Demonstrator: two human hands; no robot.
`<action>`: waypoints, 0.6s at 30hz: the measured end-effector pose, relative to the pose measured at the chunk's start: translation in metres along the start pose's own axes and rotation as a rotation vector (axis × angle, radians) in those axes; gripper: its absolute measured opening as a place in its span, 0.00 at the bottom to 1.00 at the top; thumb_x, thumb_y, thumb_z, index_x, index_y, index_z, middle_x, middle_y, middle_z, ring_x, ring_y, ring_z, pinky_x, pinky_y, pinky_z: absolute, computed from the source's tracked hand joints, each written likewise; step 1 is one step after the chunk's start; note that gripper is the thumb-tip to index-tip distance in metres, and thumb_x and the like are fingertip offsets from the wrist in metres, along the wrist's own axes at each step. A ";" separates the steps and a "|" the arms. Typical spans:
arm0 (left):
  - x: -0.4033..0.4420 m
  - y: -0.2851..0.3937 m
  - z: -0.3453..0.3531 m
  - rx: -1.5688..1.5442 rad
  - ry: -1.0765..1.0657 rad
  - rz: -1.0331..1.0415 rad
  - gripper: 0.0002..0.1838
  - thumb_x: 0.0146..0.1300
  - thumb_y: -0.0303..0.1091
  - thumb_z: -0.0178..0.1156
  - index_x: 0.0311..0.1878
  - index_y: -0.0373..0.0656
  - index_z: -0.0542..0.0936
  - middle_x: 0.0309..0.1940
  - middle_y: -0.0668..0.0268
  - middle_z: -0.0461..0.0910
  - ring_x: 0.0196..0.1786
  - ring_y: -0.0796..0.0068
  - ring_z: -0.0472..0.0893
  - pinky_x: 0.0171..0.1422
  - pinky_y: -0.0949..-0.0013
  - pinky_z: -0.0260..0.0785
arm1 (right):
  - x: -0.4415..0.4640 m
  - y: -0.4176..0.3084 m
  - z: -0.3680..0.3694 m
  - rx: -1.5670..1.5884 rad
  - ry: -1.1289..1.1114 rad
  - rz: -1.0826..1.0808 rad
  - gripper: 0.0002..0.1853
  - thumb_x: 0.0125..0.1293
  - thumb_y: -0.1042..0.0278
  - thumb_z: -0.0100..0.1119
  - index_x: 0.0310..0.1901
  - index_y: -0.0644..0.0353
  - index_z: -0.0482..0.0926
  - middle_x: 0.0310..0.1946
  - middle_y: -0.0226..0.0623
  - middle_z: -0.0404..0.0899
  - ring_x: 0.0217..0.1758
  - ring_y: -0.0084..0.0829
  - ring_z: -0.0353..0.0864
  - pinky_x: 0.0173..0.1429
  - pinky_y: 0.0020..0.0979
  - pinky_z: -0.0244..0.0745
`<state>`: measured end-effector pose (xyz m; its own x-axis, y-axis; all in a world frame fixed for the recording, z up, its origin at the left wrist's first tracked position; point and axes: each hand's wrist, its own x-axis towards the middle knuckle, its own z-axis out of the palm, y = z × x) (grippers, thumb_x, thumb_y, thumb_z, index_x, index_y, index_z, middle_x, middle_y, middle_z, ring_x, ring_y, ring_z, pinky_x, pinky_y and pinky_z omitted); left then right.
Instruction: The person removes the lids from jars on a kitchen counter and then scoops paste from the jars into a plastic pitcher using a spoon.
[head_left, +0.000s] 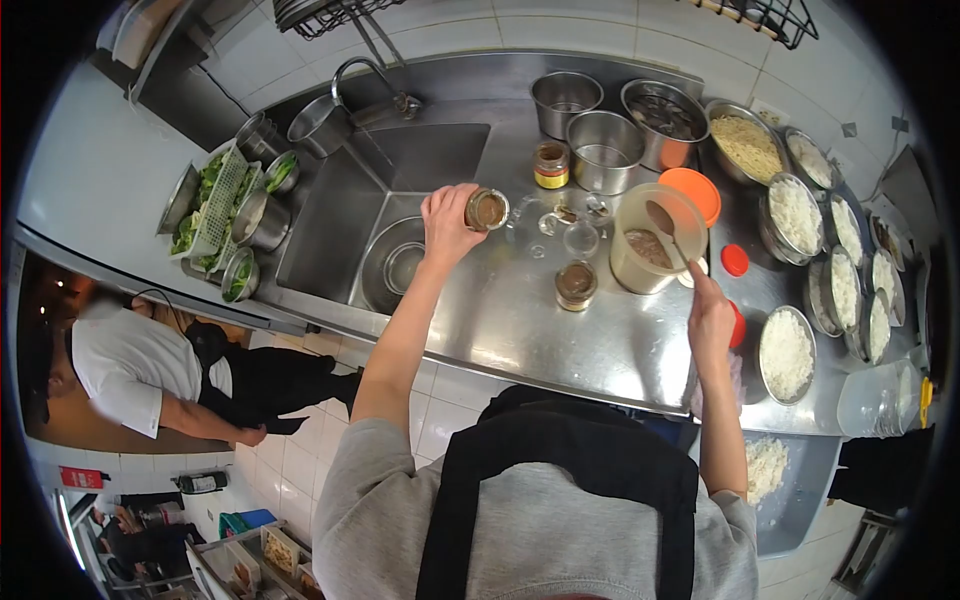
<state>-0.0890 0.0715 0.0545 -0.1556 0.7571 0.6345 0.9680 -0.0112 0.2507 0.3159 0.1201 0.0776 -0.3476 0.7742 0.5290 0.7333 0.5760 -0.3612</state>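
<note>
My left hand [450, 222] is closed around a small glass jar [486, 210] with brown contents, held above the counter beside the sink. In my right hand [710, 310] is the handle of a long spoon [660, 216], its brown-coated bowl over a tall cream plastic container [622, 262]. Brownish matter lies inside that container. On the steel counter between my hands stands another open jar [575, 285] with brown residue. A third jar [551, 165] with a yellow label stands farther back. Near them lie a clear round lid [580, 239] and crumpled bits of foil or plastic.
Left is the steel sink [330, 215] with a faucet [360, 75]; greens fill a white basket [218, 205]. Steel pots [605, 150] stand behind. An orange lid [692, 195], a red lid [734, 260] and several bowls of white shreds [787, 353] are right. A co-worker [150, 365] stands left.
</note>
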 end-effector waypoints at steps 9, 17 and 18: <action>0.098 -0.150 -0.013 0.233 -0.040 -0.027 0.37 0.33 0.29 0.71 0.53 0.52 0.71 0.51 0.70 0.73 0.58 0.65 0.70 0.66 0.36 0.51 | -0.001 -0.020 0.011 -0.100 0.039 0.167 0.18 0.62 0.79 0.50 0.53 0.57 0.76 0.34 0.46 0.79 0.34 0.45 0.79 0.38 0.38 0.73; 0.177 -0.217 0.029 0.628 -0.280 0.372 0.31 0.40 0.28 0.69 0.52 0.55 0.72 0.47 0.71 0.72 0.57 0.65 0.70 0.65 0.34 0.52 | 0.007 -0.039 0.020 -0.198 0.089 0.268 0.19 0.62 0.79 0.51 0.55 0.55 0.76 0.36 0.45 0.79 0.35 0.44 0.80 0.38 0.37 0.73; 0.182 -0.216 0.033 0.616 -0.283 0.385 0.31 0.40 0.28 0.69 0.52 0.55 0.72 0.47 0.71 0.72 0.57 0.65 0.70 0.65 0.34 0.52 | 0.007 -0.039 0.020 -0.214 0.072 0.292 0.19 0.62 0.79 0.51 0.55 0.56 0.76 0.35 0.45 0.79 0.34 0.44 0.80 0.38 0.37 0.73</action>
<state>-0.3204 0.2334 0.0921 0.1899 0.9124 0.3625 0.8911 -0.0053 -0.4537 0.2728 0.1083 0.0799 -0.0694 0.8730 0.4828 0.9036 0.2600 -0.3403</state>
